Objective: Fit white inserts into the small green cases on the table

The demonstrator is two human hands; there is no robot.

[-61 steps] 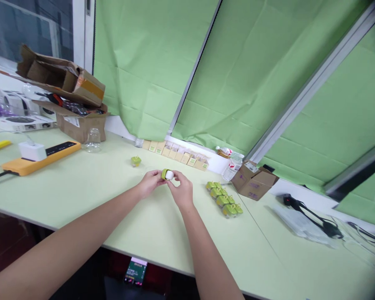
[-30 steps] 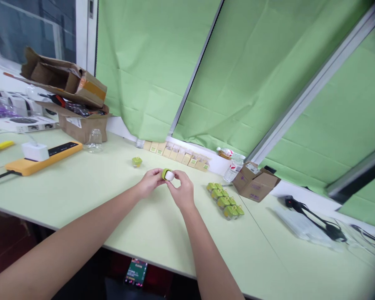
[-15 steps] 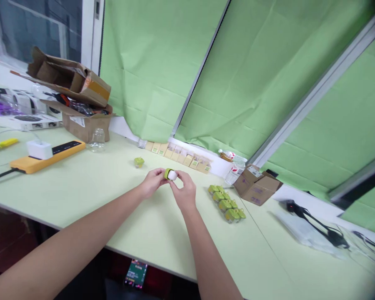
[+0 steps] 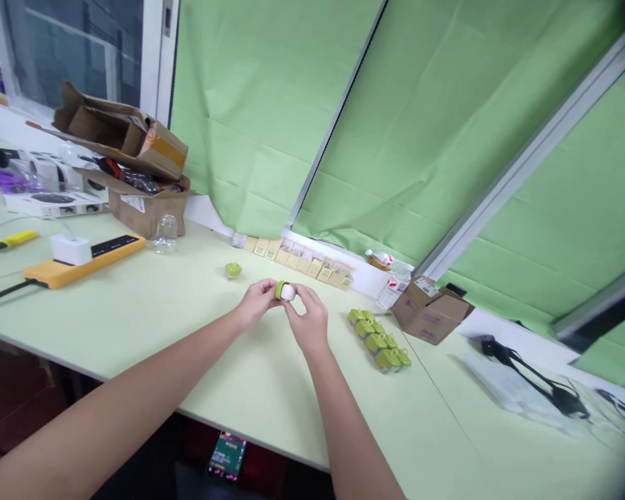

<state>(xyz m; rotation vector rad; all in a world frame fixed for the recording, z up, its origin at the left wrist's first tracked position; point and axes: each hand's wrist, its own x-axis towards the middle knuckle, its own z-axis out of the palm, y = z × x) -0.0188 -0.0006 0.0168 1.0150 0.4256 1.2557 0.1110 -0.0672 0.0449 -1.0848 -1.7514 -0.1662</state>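
Over the middle of the table [image 4: 198, 347], both hands meet around one small object. My left hand [image 4: 254, 305] pinches its green lid-like part [image 4: 279, 290] between thumb and fingers. My right hand [image 4: 311, 318] grips its white rounded part [image 4: 288, 292] from the other side. The two parts touch, but I cannot tell whether they are joined. Just beyond my left hand stands a single small container with a green lid [image 4: 232, 269]. To the right of my right hand, several similar green-lidded containers [image 4: 376, 340] stand in close rows, with small loops on their lids.
Small tan boxes [image 4: 296, 258] line the wall. At left lie an orange power strip [image 4: 98, 258], a clear jar [image 4: 165, 235] and open cardboard boxes [image 4: 148, 212]. At right are plastic bottles [image 4: 393, 288], a cardboard box [image 4: 430, 316] and black cables [image 4: 542, 382]. Below the table edge, a phone screen [image 4: 227, 457] glows.
The view has shifted slightly, so the scene sits a little further right. Both hands keep the same hold on the green and white parts.
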